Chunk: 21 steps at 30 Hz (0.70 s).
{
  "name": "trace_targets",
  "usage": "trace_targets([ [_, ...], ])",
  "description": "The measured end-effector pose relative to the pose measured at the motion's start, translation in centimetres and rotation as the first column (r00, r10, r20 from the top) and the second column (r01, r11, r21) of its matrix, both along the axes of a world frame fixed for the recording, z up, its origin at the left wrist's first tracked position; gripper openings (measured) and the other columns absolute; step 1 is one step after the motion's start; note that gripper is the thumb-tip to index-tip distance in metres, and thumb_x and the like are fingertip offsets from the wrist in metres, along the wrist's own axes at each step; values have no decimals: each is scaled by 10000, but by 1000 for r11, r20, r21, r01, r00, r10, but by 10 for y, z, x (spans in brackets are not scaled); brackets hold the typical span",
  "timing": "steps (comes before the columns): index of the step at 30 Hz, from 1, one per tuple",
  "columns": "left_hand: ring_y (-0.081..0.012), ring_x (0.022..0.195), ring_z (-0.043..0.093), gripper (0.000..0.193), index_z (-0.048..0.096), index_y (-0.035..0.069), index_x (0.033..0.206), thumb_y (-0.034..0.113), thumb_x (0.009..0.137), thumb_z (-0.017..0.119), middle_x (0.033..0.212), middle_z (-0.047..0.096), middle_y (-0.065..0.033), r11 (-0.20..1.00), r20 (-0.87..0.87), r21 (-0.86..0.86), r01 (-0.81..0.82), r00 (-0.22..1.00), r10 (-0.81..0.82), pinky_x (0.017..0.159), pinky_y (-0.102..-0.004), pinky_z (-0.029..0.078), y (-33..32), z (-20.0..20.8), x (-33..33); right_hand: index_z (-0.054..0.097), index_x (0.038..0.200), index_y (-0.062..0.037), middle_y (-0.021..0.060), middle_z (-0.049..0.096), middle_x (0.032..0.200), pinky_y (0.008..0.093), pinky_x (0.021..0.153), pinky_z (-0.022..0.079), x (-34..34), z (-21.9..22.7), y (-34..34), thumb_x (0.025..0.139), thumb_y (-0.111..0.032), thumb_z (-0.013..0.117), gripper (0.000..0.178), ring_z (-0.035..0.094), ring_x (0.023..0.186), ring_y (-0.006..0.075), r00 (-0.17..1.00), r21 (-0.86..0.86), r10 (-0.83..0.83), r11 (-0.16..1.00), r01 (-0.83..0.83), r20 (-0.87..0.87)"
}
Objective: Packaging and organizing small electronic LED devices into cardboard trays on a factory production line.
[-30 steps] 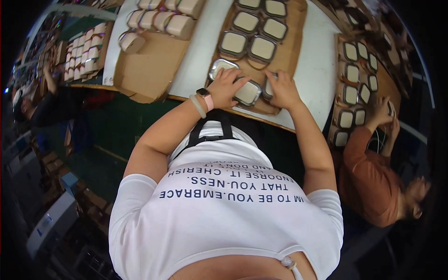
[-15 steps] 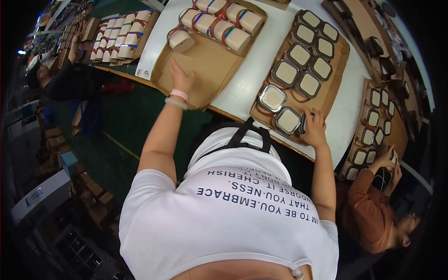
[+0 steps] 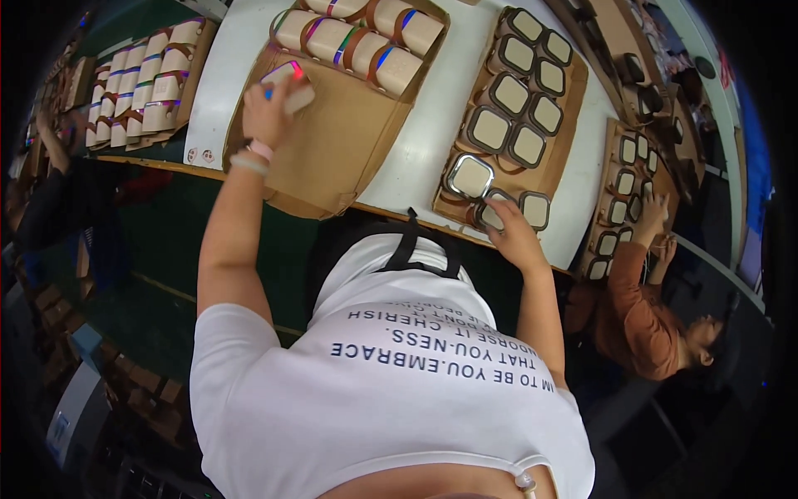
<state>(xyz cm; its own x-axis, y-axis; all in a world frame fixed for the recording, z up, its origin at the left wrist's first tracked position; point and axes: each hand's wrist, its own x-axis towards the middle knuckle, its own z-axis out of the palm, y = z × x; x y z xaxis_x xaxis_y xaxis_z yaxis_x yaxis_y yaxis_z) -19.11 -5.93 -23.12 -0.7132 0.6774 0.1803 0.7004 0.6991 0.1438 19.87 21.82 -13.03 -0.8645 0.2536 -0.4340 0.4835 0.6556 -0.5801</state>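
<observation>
My left hand (image 3: 268, 112) is closed round a cream, rounded device (image 3: 299, 96) with a glowing coloured band, at the left side of the left cardboard tray (image 3: 332, 166). My fingers hide part of it. My right hand (image 3: 517, 234) reaches to the near end of the right cardboard tray (image 3: 567, 125). Its fingers are bent over a square-faced device (image 3: 492, 214) with a dark rim and cover much of it. Another such device (image 3: 534, 209) stands just right of those fingers. A silver-rimmed one (image 3: 470, 176) stands behind.
Cream devices with brown straps (image 3: 345, 46) lie in rows at the left tray's far end. More upright ones (image 3: 490, 126) fill the right tray. Both trays rest on a white table (image 3: 416, 166). At the right a person in brown (image 3: 644, 312) works at another tray; a filled tray (image 3: 145, 83) lies far left.
My left hand has moved from above the bare cardboard to the lone cream device and closed on it. My right hand has shifted left from the end device to its neighbour.
</observation>
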Motion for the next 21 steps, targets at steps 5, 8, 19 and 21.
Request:
trace_targets([
  [5,-336,1079,456,605,520,220,1254,194,682,714,1124,491,-114,982,-73,-104,157,984,-165,903,-504,388,-17,-10,78,506,1247,-77,169,495,1248,408,996,380,-131,-16,-16,748,-24,598,510,434,1190,362,945,190,231,963,-189,-233],
  [8,-359,1161,402,684,446,142,1322,217,693,705,1221,450,-154,996,90,84,32,995,-39,947,-558,322,-9,5,72,507,1244,-87,155,490,1271,407,1007,372,-215,-41,-19,718,-13,600,539,430,1201,347,895,270,236,953,-137,-379],
  [19,-391,1197,385,919,311,31,1378,161,602,786,1313,371,-190,1000,305,2,-25,952,23,947,-467,415,4,-9,33,623,954,-110,68,587,906,404,800,461,-313,-36,-2,762,-161,642,200,571,939,275,826,586,563,672,-452,-9],
  [21,-383,1168,406,930,325,29,1370,159,580,796,1299,381,-184,1000,264,24,-6,965,-1,941,-431,428,4,-10,33,620,945,-110,79,590,893,396,763,472,-303,-29,-9,764,-167,647,192,581,906,279,876,558,475,752,-350,-91],
])
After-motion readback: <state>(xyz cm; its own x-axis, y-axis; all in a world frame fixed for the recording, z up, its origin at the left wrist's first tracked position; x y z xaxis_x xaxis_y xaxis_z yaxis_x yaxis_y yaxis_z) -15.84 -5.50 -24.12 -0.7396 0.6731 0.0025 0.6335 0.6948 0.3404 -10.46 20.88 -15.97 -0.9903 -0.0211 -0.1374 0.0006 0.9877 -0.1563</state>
